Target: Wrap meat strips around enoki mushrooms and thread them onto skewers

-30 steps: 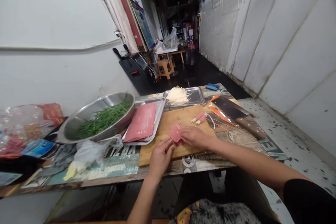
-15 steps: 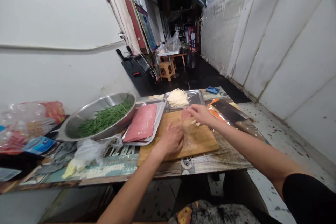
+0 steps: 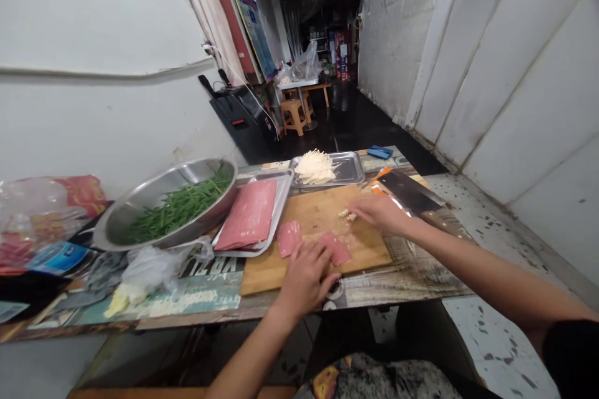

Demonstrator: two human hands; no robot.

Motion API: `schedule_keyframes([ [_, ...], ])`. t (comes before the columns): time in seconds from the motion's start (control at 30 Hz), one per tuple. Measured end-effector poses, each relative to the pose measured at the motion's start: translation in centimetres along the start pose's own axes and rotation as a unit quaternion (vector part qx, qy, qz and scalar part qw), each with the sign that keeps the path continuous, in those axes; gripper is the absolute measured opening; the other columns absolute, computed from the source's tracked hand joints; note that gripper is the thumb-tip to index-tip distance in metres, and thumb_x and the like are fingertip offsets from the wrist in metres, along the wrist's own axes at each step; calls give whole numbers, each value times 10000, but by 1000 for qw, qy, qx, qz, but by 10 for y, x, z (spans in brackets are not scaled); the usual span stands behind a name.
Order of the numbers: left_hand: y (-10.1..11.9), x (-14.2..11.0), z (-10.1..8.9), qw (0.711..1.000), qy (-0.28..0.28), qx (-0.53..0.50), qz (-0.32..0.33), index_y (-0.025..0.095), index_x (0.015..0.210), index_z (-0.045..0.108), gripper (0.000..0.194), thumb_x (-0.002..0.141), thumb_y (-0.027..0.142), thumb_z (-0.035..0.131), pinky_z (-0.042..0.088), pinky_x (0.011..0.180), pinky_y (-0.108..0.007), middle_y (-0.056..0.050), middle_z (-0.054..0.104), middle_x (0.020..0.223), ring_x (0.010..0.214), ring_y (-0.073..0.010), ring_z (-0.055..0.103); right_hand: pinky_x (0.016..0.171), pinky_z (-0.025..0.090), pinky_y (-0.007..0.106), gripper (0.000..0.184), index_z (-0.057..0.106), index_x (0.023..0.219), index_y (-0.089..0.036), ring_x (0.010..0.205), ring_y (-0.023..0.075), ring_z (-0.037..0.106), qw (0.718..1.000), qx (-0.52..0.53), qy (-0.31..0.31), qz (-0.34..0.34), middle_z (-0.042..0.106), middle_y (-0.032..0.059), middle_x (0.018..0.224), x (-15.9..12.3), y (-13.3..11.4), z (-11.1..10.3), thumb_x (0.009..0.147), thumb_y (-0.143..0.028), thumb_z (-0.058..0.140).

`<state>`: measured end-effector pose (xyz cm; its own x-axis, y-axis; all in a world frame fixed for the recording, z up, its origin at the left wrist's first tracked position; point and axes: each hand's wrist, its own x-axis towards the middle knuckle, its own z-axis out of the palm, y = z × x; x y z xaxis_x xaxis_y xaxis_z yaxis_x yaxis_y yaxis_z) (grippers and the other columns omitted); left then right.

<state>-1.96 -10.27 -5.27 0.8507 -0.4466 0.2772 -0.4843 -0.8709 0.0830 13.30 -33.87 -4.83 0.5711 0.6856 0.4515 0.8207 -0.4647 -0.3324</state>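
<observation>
White walls (image 3: 107,19) rose on both sides above a wooden board (image 3: 311,207) at lower centre. There the left hand (image 3: 309,277), fingers loosely spread, partly hid two flat pink, pale-flecked slices (image 3: 288,237); further right, the right hand (image 3: 382,213) bent beside small white stubs (image 3: 345,214), fingertips obscured, grip impossible to tell.

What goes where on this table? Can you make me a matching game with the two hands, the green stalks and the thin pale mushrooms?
Things
1. Left hand
2. Green stalks
3. Right hand
4. Thin pale mushrooms

Places
A. On the metal tray beyond the cutting board
B. At the two flat pink pieces
C. Inside the big metal bowl
D. By the small pale bits on the board's right side

Right pairs
1-B, 2-C, 3-D, 4-A
</observation>
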Motion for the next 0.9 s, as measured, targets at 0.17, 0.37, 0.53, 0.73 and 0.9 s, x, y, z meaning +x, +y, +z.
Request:
schedule_keyframes([
  [0.17, 14, 7, 16, 999, 5, -32, -32, 169, 1196, 594, 458, 825, 432, 641, 400, 1019, -551, -147, 575, 1294, 1210, -320, 504, 754, 423, 237, 188, 724, 915, -172, 900, 186, 629, 987, -65, -43, 140, 713, 57, 972, 70, 45, -10, 884, -210, 543],
  [0.37, -3, 19, 9, 998, -28, -44, -29, 213, 1147, 626, 283, 867, 241, 600, 394, 1052, -561, -110, 582, 1307, 1227, -284, 524, 784, 413, 239, 230, 728, 929, -174, 990, 212, 611, 969, -154, -122, 147, 698, 89, 1030, 141, 79, 17, 887, -193, 503],
  [0.53, -9, 13, 16, 998, 44, -40, -8, 209, 1154, 616, 292, 899, 148, 488, 471, 994, -538, -108, 619, 1250, 1169, -254, 573, 826, 439, 278, 240, 718, 968, -147, 1060, 254, 593, 964, -161, -118, 174, 664, 147, 1105, 176, 94, 40, 848, -133, 510],
  [0.73, -11, 7, 22, 993, 117, -29, 9, 190, 1152, 620, 308, 884, 132, 479, 503, 982, -500, -118, 637, 1212, 1142, -234, 589, 842, 465, 294, 220, 706, 953, -50, 1010, 274, 628, 956, -134, -118, 232, 663, 236, 1043, 191, 104, 53, 761, -55, 598],
  [0.9, -11, 8, 22, 992, 118, -37, 1, 203, 1149, 630, 323, 877, 129, 470, 498, 1003, -465, -120, 631, 1217, 1158, -224, 577, 820, 463, 257, 147, 718, 868, -86, 1006, 257, 626, 954, -74, -81, 279, 691, 185, 990, 195, 116, 40, 794, -97, 591],
])
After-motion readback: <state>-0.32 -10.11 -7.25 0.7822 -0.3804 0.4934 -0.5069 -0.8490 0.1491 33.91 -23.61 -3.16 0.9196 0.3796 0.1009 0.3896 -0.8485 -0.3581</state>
